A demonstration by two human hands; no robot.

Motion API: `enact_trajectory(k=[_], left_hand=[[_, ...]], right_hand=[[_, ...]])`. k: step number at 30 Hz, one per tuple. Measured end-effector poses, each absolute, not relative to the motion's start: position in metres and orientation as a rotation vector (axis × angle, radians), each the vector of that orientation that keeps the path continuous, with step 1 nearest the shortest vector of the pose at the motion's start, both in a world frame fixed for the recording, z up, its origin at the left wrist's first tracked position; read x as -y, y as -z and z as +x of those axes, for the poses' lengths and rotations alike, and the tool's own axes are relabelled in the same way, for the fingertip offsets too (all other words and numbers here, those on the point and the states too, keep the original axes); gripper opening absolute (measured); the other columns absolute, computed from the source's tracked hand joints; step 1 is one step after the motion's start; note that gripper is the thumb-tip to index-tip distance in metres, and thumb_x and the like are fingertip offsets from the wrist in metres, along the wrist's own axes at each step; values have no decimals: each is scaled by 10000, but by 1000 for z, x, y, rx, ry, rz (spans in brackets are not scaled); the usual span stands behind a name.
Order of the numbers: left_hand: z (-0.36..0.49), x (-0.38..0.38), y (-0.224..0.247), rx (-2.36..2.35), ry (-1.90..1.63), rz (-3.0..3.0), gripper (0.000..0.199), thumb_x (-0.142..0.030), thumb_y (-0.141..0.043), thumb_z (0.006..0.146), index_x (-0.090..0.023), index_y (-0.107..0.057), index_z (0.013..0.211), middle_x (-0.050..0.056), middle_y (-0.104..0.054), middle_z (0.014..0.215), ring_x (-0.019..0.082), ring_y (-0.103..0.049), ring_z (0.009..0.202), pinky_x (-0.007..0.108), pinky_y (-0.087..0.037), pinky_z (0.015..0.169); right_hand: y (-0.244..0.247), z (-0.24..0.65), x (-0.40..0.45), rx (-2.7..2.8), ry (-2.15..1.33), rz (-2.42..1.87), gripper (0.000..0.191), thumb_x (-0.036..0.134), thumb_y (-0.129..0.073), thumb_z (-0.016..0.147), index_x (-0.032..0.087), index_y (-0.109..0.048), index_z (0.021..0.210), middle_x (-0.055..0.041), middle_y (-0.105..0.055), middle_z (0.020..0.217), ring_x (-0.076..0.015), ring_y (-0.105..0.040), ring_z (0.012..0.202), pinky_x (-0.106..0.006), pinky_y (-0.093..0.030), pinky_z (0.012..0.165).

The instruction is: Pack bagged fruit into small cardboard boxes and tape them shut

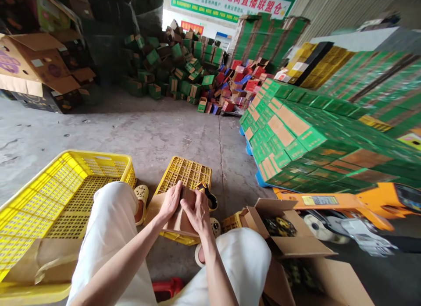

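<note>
A small brown cardboard box rests between my knees on an upturned yellow plastic crate. My left hand grips its top from the left, fingers close together along the middle. From the other side my right hand holds the box's right part, its thumb lying on the top near the centre seam. One flap sticks out at the left. Just beyond my right hand lies a tape dispenser, dark with some yellow, on the crate. The underside of the box is hidden.
A large yellow crate with cardboard in it stands left. Open cartons with dark and yellow contents stand right, beside an orange pallet jack. Green boxes are stacked on a blue pallet; loose boxes lie piled behind.
</note>
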State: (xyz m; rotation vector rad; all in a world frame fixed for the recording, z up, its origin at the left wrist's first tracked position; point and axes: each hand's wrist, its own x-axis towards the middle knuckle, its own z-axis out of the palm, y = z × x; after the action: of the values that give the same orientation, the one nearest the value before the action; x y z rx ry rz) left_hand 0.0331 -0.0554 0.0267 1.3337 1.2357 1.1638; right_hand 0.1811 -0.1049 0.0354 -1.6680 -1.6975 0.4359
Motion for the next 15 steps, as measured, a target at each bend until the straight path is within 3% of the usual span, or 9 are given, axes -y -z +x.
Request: enact_trajectory(k=[2,5,8,11,13,15], left_hand=[[31,58,-20,-1196,-1180,1364,617,-676,-362,1093,-220,-776,1063,118,-816,1160,280,-730,1173,384,-531,1123],[21,60,3,-1252,-1126,1418,524,-589,-461,1082,-240,-740,1355,113,-736,1477,274,-638,1436,405,-438,1270],[-5,64,35,-1552,-986,1318,540,-570,-554,1041,-209,-705,1413,143,-645,1602,299,-459,1614,461,-351,1331],[-34,70,62,-1752,-837,1118,555,-606,-605,998,-169,-745,1310,209,-702,1509,400,-463,1601,553,-357,1305],[-46,73,72,-1732,-783,1068,525,-635,-624,971,-164,-796,1127,218,-801,1313,435,-610,1466,533,-443,1239],[-50,74,76,-1674,-771,1043,487,-646,-636,954,-191,-806,952,174,-854,1128,410,-737,1283,465,-526,1154]], right_hand=[[-35,183,99,1637,-435,-1716,509,649,-621,987,221,-671,1258,-138,-735,1256,-343,-680,1244,-508,-562,1069],[-28,192,93,1594,-468,-1722,485,664,-591,985,215,-657,1156,-145,-739,1185,-343,-681,1187,-513,-547,1062],[-19,204,94,1500,-520,-1719,502,703,-622,934,221,-646,1071,-141,-733,1104,-345,-677,1124,-518,-546,1039],[-10,218,101,1363,-609,-1720,528,741,-641,887,228,-646,1012,-120,-731,1033,-347,-675,1081,-524,-548,1024],[-5,227,107,1305,-652,-1707,541,749,-614,904,224,-665,1024,-114,-744,1043,-338,-680,1080,-515,-546,1034],[0,235,114,1282,-688,-1671,559,733,-554,959,219,-708,1114,-124,-772,1134,-327,-690,1125,-496,-547,1054]])
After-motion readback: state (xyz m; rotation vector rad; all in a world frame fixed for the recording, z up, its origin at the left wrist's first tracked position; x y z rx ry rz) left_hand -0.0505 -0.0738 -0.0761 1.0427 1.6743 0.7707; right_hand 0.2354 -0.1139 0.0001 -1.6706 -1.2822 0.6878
